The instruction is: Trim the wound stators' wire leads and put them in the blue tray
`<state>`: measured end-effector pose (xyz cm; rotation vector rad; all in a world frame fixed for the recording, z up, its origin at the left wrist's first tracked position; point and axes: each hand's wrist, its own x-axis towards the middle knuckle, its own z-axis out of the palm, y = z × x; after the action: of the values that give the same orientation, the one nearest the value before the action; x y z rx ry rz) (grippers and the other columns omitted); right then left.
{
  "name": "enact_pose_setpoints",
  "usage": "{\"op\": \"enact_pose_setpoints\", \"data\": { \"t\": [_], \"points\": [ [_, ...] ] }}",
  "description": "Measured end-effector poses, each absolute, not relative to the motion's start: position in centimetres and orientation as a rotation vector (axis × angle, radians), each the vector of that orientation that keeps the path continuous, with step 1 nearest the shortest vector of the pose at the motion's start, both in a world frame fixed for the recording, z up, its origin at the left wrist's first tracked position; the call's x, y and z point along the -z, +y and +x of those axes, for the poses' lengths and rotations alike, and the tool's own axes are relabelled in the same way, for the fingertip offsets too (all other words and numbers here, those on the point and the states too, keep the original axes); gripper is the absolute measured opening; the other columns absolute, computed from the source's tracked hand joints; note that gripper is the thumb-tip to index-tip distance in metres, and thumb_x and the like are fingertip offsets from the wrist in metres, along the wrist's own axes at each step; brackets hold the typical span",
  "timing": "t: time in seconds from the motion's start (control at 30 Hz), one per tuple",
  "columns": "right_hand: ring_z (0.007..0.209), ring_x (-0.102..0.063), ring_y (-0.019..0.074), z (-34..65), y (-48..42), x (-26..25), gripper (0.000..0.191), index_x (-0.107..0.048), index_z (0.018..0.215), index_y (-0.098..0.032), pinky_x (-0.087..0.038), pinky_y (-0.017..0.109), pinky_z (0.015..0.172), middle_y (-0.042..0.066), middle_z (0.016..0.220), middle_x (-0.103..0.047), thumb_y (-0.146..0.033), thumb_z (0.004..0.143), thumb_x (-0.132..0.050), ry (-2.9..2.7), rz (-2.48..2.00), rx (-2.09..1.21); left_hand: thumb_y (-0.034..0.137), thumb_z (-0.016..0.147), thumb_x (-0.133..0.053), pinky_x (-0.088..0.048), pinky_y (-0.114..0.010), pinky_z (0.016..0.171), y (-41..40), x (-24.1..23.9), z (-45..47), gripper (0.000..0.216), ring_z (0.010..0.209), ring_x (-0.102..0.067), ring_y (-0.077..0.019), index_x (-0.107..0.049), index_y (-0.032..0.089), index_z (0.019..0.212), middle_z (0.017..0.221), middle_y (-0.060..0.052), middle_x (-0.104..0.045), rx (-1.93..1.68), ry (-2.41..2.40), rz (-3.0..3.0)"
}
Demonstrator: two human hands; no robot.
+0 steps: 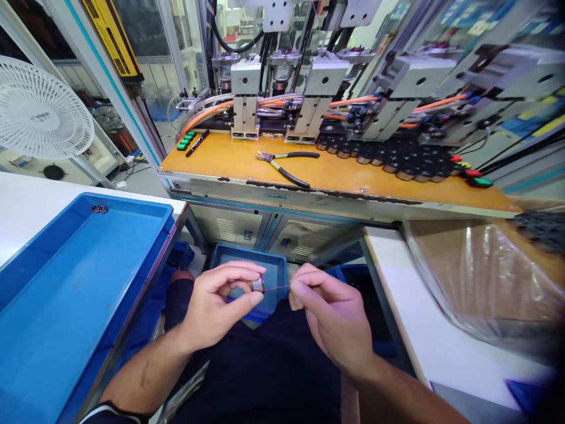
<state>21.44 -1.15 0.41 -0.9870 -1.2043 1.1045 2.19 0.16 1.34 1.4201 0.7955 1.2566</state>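
In my left hand [216,300] a small round metal motor part [258,285] with reddish bits is pinched between thumb and fingers. A thin reddish wire [278,288] runs from it, taut, to my right hand [331,309]. My right thumb and fingertips are closed on the wire's end, which they hide. Both hands are above my lap, over a blue bin [276,259]. Beyond them, diagonal cutting pliers [289,166] with black and yellow handles lie on the orange worktop [212,159], apart from both hands.
At left, a blue tray [88,265] holds one small round part [99,209]. Several black-topped cylinders [388,154] line the worktop under the machine's clamps [309,112]. A marker [197,143] lies at its left. Right, a plastic-lined carton [481,277] stands on a white table [397,277].
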Motion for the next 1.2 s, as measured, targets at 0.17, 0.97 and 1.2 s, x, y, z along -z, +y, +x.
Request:
{"op": "enact_pose_setpoints", "data": {
  "t": [0.17, 0.97, 1.2],
  "points": [
    [0.060, -0.056, 0.0128, 24.3, -0.7, -1.3, 0.013, -0.065, 0.079, -0.018, -0.046, 0.025, 0.054, 0.002, 0.069, -0.059, -0.026, 0.089, -0.064, -1.479, -1.235, -0.755, 0.009, 0.078, -0.070, -0.058, -0.027, 0.074, 0.3, -2.1, 1.5, 0.023, 0.089, -0.070, -0.0189, -0.072, 0.017, 0.100, 0.107, -0.012, -0.074, -1.248, 0.925, 1.786],
    [0.117, -0.058, 0.0268, 24.6, 18.8, -10.7, 0.056, -0.063, 0.117, -0.004, -0.045, 0.041, 0.098, 0.010, 0.123, -0.059, -0.049, 0.099, -0.034, -2.323, -1.263, 0.119, 0.007, 0.079, -0.069, -0.058, -0.028, 0.081, -0.4, -3.2, -0.2, 0.021, 0.098, -0.071, -0.0204, -0.074, 0.021, 0.094, 0.108, -0.009, -0.075, -1.409, 0.894, 1.750],
    [0.089, -0.062, 0.0189, 25.2, 20.4, -8.6, 0.036, -0.062, 0.103, -0.015, -0.053, 0.041, 0.082, 0.007, 0.099, -0.065, -0.048, 0.092, -0.057, -2.553, -1.357, 0.068, 0.006, 0.078, -0.070, -0.058, -0.028, 0.083, -0.5, -3.4, -1.6, 0.020, 0.098, -0.071, -0.0191, -0.076, 0.020, 0.091, 0.104, -0.009, -0.076, -1.497, 1.016, 1.721]
  ]
}}
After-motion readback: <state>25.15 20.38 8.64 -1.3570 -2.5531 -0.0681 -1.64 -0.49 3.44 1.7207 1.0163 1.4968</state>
